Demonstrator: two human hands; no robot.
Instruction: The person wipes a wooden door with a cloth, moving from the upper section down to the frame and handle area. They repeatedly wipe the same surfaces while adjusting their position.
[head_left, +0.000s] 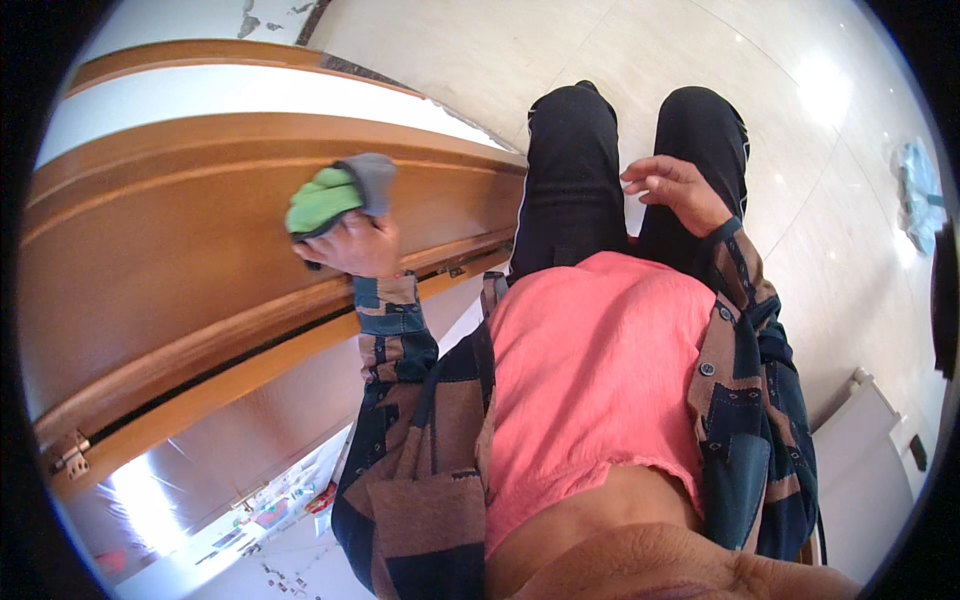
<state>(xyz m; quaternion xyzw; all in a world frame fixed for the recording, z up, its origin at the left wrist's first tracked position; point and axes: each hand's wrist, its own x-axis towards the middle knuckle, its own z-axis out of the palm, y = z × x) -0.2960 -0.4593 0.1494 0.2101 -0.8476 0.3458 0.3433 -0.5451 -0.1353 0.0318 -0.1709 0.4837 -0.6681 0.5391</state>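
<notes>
My left hand (356, 244) is closed around a folded green and grey cloth (326, 201). It holds the cloth up at the face of a brown wooden door (165, 277) with a raised moulding; the palm side is hidden, so I cannot tell how firmly the cloth touches the wood. In front of my right thigh, my right hand (679, 191) hangs with loosely bent fingers and holds nothing. Black trousers (574, 172) cover my legs.
Metal hinges (75, 456) sit along the door's edge beside a wooden frame (247, 379). Cream floor tiles (750, 67) spread ahead and to the right. A bluish plastic bag (919, 195) lies at the far right, and a white panel-like object (859, 442) stands at lower right.
</notes>
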